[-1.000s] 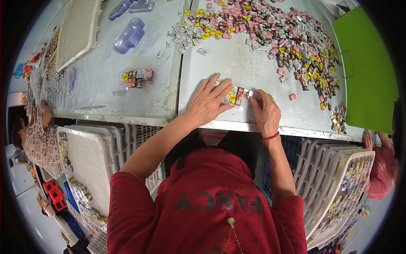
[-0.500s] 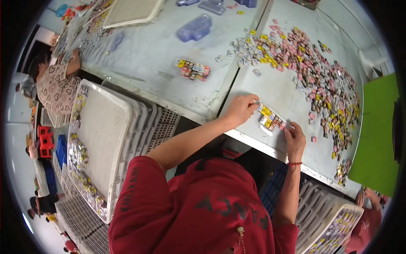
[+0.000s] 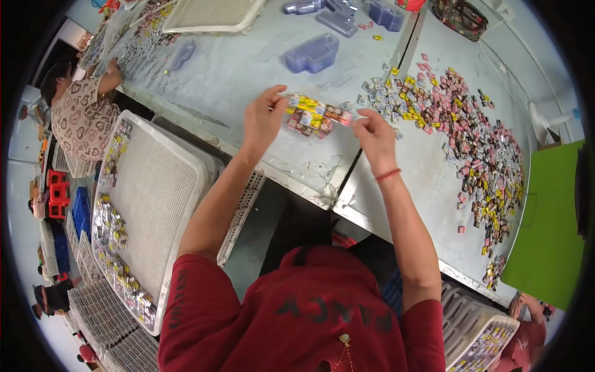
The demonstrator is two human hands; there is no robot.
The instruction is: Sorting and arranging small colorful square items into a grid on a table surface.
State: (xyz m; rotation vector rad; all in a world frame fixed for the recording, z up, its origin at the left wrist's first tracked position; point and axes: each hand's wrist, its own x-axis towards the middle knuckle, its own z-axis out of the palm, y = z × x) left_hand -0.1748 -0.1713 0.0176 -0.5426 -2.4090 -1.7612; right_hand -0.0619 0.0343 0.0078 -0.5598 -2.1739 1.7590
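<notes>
block row point(image 3: 317, 108): yellow, brown, pink | bracelet point(image 3: 388, 175): red | panel point(image 3: 548, 217): green | co-worker's top point(image 3: 82, 121): beige, heart-patterned

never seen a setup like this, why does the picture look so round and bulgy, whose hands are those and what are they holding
There is no machine here: a person works with bare hands. The view comes from a wide fisheye camera on that person's head, looking down, so straight edges bend near the rim.

The left hand and right hand hold a strip of small coloured blocks by its two ends, over the table. A similar group of blocks shows just below it.

Also on the table are a loose pile of blocks, see-through bluish plastic trays and a white tray.
</notes>
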